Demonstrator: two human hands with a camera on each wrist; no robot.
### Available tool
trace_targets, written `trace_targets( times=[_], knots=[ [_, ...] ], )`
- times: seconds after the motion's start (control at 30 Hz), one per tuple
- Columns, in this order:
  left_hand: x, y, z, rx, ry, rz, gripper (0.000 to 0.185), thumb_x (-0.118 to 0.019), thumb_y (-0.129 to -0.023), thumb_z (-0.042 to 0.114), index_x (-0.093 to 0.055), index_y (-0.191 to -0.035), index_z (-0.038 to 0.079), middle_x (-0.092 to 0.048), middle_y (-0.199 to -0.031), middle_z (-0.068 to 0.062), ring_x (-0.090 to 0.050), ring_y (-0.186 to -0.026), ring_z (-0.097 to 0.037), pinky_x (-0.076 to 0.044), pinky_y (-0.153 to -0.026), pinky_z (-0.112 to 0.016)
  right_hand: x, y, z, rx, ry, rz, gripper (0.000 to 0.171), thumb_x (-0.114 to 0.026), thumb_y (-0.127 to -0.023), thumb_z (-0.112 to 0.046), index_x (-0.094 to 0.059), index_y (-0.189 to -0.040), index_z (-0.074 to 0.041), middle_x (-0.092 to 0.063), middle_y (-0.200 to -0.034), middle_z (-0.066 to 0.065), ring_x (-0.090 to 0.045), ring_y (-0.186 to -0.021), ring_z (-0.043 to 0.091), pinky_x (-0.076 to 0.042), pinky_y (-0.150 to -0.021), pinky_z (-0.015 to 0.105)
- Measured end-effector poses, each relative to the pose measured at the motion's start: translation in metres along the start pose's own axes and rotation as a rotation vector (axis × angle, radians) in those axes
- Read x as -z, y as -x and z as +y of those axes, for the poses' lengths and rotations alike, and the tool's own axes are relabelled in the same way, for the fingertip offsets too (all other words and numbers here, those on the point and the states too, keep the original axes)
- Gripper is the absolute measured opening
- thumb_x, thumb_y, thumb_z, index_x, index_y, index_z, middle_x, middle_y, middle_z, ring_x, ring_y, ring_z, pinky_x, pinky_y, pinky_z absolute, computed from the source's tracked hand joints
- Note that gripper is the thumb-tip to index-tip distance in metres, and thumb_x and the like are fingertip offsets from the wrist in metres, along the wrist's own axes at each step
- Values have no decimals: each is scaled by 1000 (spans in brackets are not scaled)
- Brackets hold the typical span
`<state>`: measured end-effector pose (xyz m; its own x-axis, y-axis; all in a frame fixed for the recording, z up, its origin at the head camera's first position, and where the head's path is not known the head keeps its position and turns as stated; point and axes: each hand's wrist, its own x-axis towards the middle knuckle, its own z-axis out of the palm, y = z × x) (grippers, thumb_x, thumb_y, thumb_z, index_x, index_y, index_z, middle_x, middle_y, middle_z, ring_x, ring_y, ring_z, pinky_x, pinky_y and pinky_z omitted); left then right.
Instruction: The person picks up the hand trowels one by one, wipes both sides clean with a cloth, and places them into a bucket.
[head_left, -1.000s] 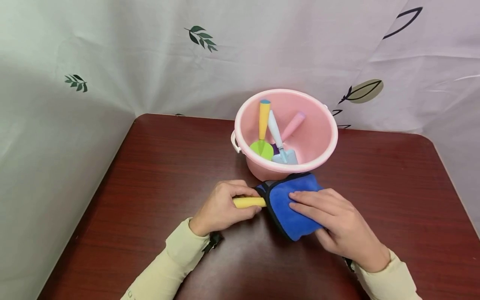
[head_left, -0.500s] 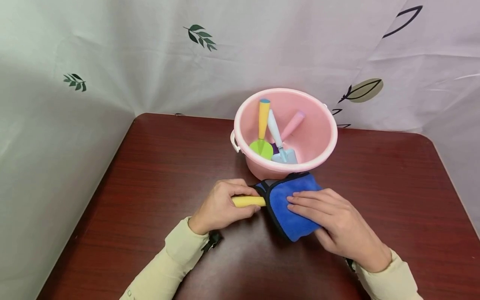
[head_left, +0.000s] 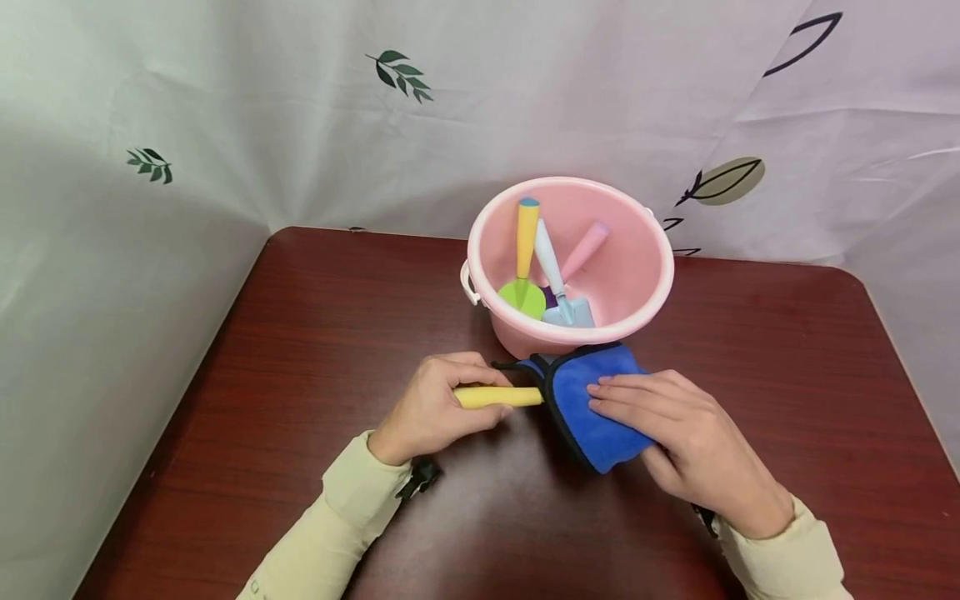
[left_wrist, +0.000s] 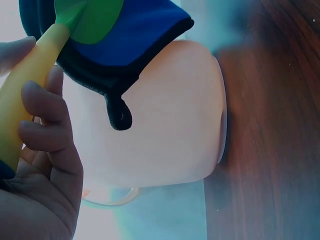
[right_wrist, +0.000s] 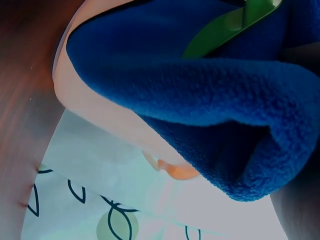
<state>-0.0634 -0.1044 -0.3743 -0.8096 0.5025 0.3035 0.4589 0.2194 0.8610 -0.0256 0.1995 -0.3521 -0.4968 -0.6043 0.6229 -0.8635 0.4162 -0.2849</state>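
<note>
- Yellow-handled toy trowel (head_left: 497, 397): you hold it low over the table (head_left: 300, 333), just in front of the pink bucket (head_left: 637, 308), handle pointing left, its green blade (left_wrist: 92, 17) tucked inside the blue cloth (head_left: 592, 408).
- Your left hand (head_left: 435, 408) has its fingers curled round the yellow handle (left_wrist: 25, 90); the left wrist view shows fingers (left_wrist: 47, 125) wrapped over it.
- Blue cloth, black-edged, is folded round the blade; a small black loop (left_wrist: 119, 112) hangs from its edge, near the bucket's wall (left_wrist: 170, 115).
- Your right hand (head_left: 690, 442) lies on top of the cloth, fingers fairly straight and pressing down; whether the thumb pinches beneath, you cannot tell.
- Inside the bucket lean three more toy tools: a yellow-handled green one (head_left: 525, 258), a pale blue trowel (head_left: 555, 279) and a pink-handled one (head_left: 585, 250).
- Behind the table hangs a leaf-print curtain (head_left: 225, 108).
</note>
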Motion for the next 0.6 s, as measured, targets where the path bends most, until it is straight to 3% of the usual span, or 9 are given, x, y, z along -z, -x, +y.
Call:
trace_targets(
  times=[0.6],
  knots=[
    [13,2,4,32,0,33,19,-81,-78,7,-79,-95,17,-67,-81,9,-57,-65,-12,-46,-57,-25,6,2,8,19,21,57,42,-39,-95,-11,-74,-115,0,-72,-116,12,-68,-104,28,-38,-102,23]
  ],
)
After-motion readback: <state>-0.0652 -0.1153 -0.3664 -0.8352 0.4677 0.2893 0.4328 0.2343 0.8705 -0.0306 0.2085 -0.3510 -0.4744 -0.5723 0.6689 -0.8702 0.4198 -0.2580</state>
